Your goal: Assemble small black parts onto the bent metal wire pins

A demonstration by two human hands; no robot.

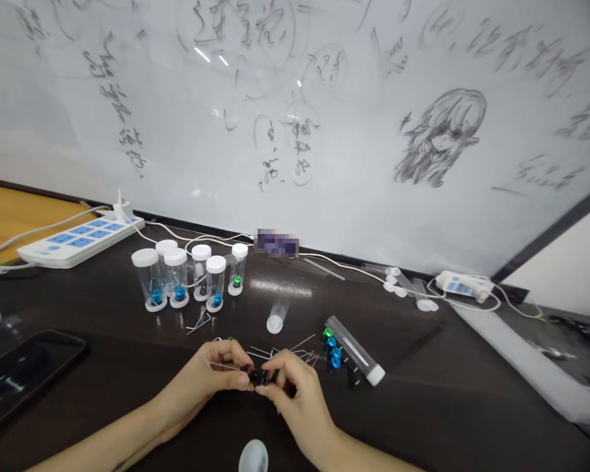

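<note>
Near the table's front, my left hand [214, 373] and my right hand [297, 387] meet, both with closed fingers around a small black part [259, 376]. A thin metal rod [225, 364] runs from the left fingers toward the part; whether it touches the part is hidden. Just behind the fingers lie several thin metal hex keys [302, 353]. To the right of my right hand are small blue knob-like parts [334, 357], a green one [328, 333] and black ones [353, 375], beside a clear tube with a white cap [354, 349].
Several white-capped clear tubes [216, 283] with blue or green parts stand at the back left. An uncapped-looking tube [279, 308] lies mid-table. A phone [27, 373] and a power strip [81, 241] are left. A white cap [254, 457] sits in front; the whiteboard [344, 196] rises behind.
</note>
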